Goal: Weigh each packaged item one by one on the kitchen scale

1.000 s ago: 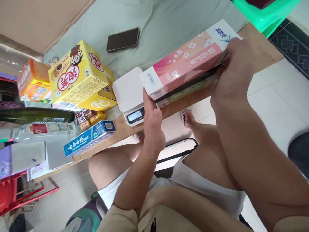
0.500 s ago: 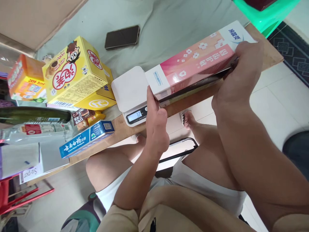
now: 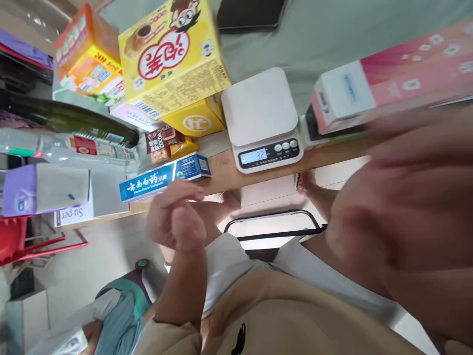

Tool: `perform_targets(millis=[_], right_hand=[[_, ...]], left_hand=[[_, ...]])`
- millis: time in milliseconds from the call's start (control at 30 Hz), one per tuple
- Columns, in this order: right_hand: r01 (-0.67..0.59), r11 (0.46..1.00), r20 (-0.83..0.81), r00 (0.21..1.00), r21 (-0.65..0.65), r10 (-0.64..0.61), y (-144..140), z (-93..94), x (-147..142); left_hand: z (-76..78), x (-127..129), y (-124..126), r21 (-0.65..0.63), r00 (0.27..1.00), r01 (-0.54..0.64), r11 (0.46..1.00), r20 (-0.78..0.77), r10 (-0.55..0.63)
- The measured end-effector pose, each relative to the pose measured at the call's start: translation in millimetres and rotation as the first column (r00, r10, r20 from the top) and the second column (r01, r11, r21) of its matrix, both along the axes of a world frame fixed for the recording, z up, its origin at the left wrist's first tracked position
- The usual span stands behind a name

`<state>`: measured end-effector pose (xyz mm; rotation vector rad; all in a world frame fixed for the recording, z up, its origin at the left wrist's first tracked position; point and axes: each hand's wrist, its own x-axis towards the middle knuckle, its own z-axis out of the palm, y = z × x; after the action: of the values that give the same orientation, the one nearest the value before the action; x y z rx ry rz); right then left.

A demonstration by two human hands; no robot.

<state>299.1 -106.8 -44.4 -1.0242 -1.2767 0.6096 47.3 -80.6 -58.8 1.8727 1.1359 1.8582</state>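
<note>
Left hand: our left hand (image 3: 176, 219) hovers empty, fingers loosely curled, just below the blue rectangular toothpaste carton (image 3: 164, 176) at the wooden counter (image 3: 221, 175) edge.
Right hand: our right hand (image 3: 399, 197) is blurred; we cannot tell its grip.
Pink box: the long pink-and-white cardboard box (image 3: 388, 84) lies beside the white digital kitchen scale (image 3: 263, 118).

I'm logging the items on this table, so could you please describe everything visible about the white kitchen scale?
The white kitchen scale is a small, plastic-looking unit with a bare, smooth, rounded-square platform. Its front panel holds a lit display reading 32 and three round buttons. It sits flat at the wooden table's near edge, between the yellow boxes and the pink carton. Neither hand touches it.
</note>
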Motion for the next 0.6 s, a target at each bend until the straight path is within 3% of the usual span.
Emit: perform_targets(millis=[67,100,200,300,400,600], right_hand=[[-0.124,0.967,0.248,0.967,0.223,0.067,1.1,2.0,-35.5],[-0.195,0.944,0.37,0.925,0.265,0.088,3.4,-0.3,-51.8],[-0.294,0.939,0.543,0.825,0.177,0.156,11.7,-18.2,-94.5],[-0.31,0.948,0.58,0.786,0.069,0.214,16.5,-40.5,-131.8],[-0.275,0.96,0.598,0.778,0.045,0.195,17.4,-53.7,-166.2],[-0.194,0.978,0.58,0.789,-0.077,0.202,20.0,-52.5,-199.6]], left_hand=[[-8.5,-33.5,3.7,0.045,0.974,-0.221,0.974,0.063,0.218],[-12.9,-48.6,5.1,0.028,0.941,-0.33,0.944,0.09,0.326],[-24.0,-85.9,6.5,-0.087,0.841,-0.525,0.847,0.099,0.531],[-31.4,-111.6,4.1,-0.268,0.824,-0.551,0.79,-0.024,0.567],[-37.2,-128.4,0.5,-0.377,0.794,-0.59,0.714,-0.109,0.598],[-50.6,-146.9,1.0,-0.502,0.763,-0.552,0.666,0.017,0.646]])
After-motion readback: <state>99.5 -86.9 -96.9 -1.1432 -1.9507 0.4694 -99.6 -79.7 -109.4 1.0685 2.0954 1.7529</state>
